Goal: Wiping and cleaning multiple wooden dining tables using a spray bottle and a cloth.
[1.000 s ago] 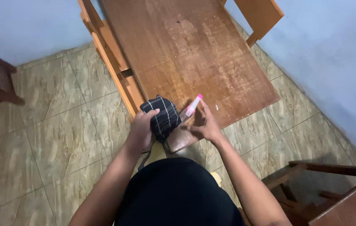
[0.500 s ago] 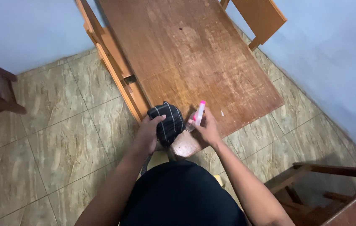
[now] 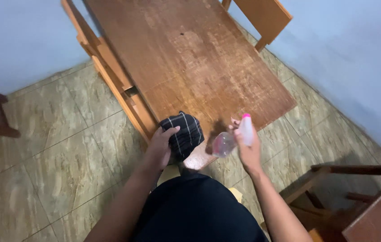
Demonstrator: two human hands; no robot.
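Spray bottle [image 3: 231, 140] with its pink top sits lifted in our right hand [image 3: 248, 150], fingers closed around it, just off the table [image 3: 190, 58] corner. Our left hand [image 3: 161, 145] grips the dark striped cloth [image 3: 185, 133]. We judge spraying comes next, calling for the nozzle aimed at the wood.

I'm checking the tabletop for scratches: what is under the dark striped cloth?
The dark striped cloth lies bunched on the near corner of the wooden table, with the left hand pressing on it. The wood beneath is covered, so its state cannot be seen.
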